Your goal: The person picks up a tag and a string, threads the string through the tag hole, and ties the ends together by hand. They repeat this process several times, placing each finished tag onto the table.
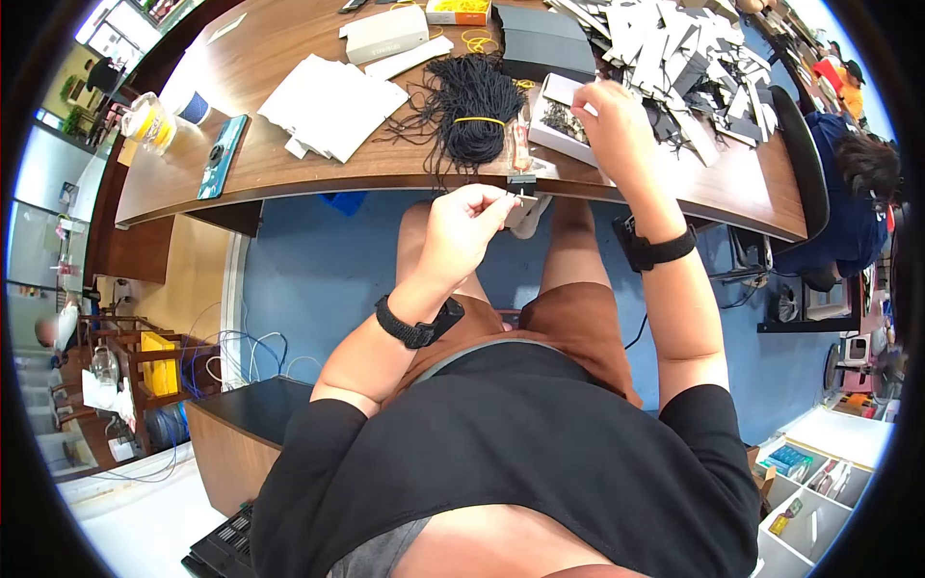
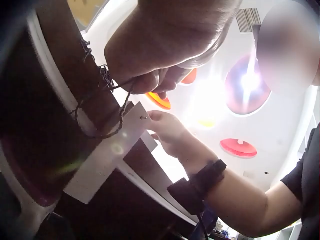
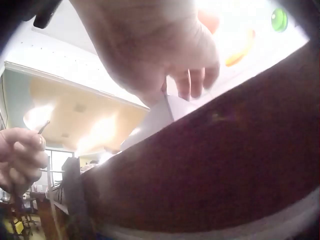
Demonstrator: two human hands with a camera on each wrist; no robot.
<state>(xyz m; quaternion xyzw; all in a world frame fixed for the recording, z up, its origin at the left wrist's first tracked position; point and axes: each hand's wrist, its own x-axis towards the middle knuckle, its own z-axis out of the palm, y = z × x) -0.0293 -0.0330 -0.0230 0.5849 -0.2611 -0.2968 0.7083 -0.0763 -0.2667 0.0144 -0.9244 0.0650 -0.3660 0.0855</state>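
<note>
My left hand (image 1: 453,231) pinches a thin black cord (image 2: 121,122) between thumb and fingers, just off the table's front edge; the cord hangs in a loop in the left wrist view. Close to the fingertips, at that edge, is a small black piece (image 1: 521,180). A pale strip (image 2: 100,162) with a small hole near its top corner overlaps the cord loop. My right hand (image 1: 617,130) reaches over a white box (image 1: 570,146) of small dark pieces, fingers pointing down. In the right wrist view its fingertips are at the box wall (image 3: 170,110); I cannot tell whether they pinch anything.
A bundle of black cords (image 1: 477,116) tied with a yellow band lies left of the box. White sheets (image 1: 332,106), a phone (image 1: 223,157) and a cup (image 1: 149,123) sit farther left. Loose black and white tags (image 1: 674,67) cover the right side, beside a dark box (image 1: 544,43).
</note>
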